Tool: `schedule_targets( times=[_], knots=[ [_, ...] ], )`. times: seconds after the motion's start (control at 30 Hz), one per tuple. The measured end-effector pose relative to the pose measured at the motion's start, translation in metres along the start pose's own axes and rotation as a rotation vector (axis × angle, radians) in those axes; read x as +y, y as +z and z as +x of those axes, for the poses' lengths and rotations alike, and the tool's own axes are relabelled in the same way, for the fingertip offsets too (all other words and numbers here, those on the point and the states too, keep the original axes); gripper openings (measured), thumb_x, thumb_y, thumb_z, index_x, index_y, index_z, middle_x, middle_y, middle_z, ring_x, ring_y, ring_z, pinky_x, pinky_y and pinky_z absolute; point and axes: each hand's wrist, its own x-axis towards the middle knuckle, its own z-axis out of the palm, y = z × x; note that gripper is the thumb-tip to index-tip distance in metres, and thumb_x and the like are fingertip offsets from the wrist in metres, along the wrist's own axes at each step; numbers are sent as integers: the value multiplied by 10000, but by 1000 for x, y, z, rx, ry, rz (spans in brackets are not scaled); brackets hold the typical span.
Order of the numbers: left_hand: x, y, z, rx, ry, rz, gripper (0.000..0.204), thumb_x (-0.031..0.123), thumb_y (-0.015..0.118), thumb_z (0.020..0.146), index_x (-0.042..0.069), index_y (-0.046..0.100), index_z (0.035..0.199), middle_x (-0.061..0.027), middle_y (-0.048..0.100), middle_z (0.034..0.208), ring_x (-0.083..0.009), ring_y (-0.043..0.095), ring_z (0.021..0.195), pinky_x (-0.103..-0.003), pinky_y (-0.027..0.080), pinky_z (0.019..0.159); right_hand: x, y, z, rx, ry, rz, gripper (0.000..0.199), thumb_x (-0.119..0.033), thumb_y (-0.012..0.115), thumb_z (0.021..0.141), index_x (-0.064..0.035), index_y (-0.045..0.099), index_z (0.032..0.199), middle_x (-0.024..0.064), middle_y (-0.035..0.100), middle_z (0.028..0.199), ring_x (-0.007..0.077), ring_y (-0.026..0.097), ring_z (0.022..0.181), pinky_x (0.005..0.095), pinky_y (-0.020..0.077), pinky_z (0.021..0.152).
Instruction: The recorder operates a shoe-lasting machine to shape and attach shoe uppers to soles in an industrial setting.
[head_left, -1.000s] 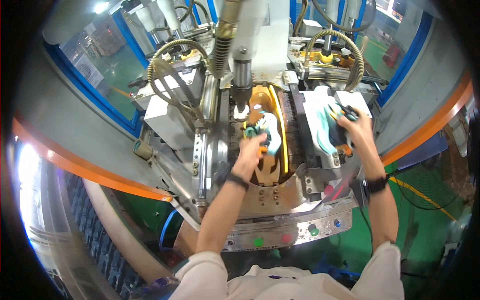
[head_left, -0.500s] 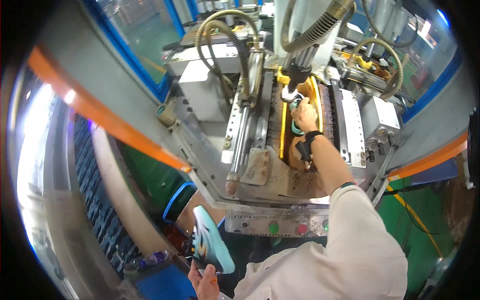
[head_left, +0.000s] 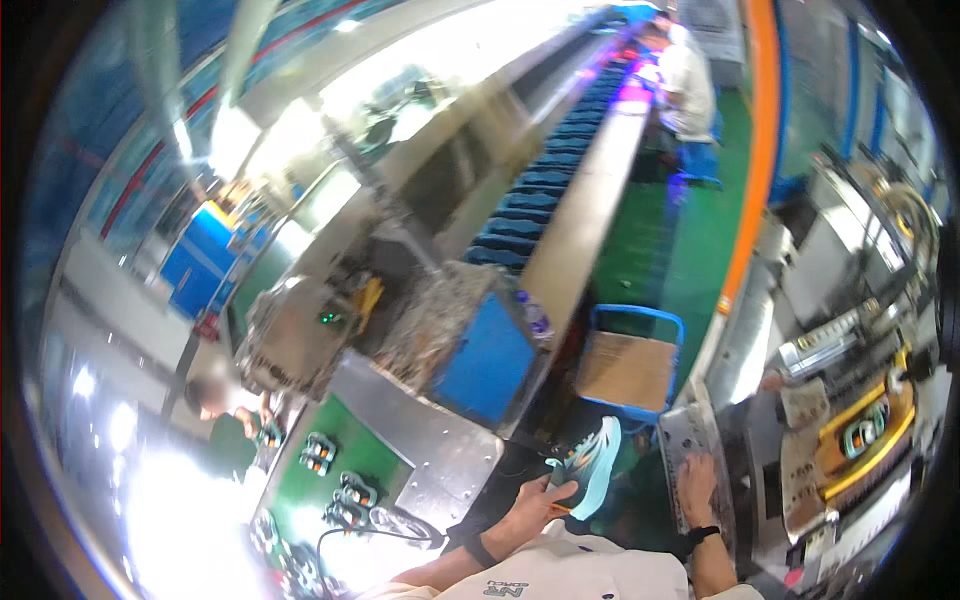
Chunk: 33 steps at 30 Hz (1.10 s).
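My left hand (head_left: 540, 508) is closed around the heel end of a pale teal and white sneaker (head_left: 590, 468), its toe pointing up and away. My right hand (head_left: 696, 482) rests on the front control panel (head_left: 678, 440) of the machine, holding nothing, fingers laid against the panel; blur hides their exact pose. To the right, inside the yellow-walled cradle of the machine (head_left: 832, 490), sits another shoe (head_left: 864, 430) with its opening upward.
A green belt (head_left: 345, 420) at left carries several shoes (head_left: 350, 497). A co-worker (head_left: 235, 425) handles a shoe beyond it. Ahead stand a blue-framed cart (head_left: 628, 370), a blue box (head_left: 487, 360) and a long conveyor (head_left: 530, 205). Another person (head_left: 688, 85) is at its far end.
My view has swung left toward the belt and conveyor. My right hand has left the shoe in the machine and come back to the front panel. The left hand still holds the sneaker.
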Motion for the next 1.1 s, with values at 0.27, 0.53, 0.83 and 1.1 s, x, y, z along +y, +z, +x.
schedule_targets(
  times=[0.27,0.53,0.83,1.1],
  knots=[
    [3,-100,-47,357,357,5,276,113,729,852,-41,617,1052,-95,645,931,-198,652,803,-309,530,675,14,32,5,-24,-2,-23,243,-27,598,805,-35,580,1047,172,555,1031,373,540,1023,458,447,885],
    [-3,-311,-14,738,319,-166,254,127,731,829,-21,662,1024,-114,699,899,-200,660,667,-298,502,526,38,37,9,13,117,-238,249,-105,559,884,-12,574,1114,192,575,1059,379,544,1043,449,436,902],
    [16,-437,-9,782,288,-446,443,93,731,817,-11,478,1165,-185,637,1041,-325,672,849,-496,580,737,55,41,12,-22,279,-403,281,-165,509,939,-9,553,1168,210,578,1172,391,532,1129,470,432,922],
    [36,-532,34,1020,428,-575,280,101,722,783,6,624,1028,-88,637,939,-230,629,803,-400,521,637,-259,22,121,-20,117,600,348,-254,469,1002,44,617,1103,148,668,984,246,648,899,392,508,788]
  ],
)
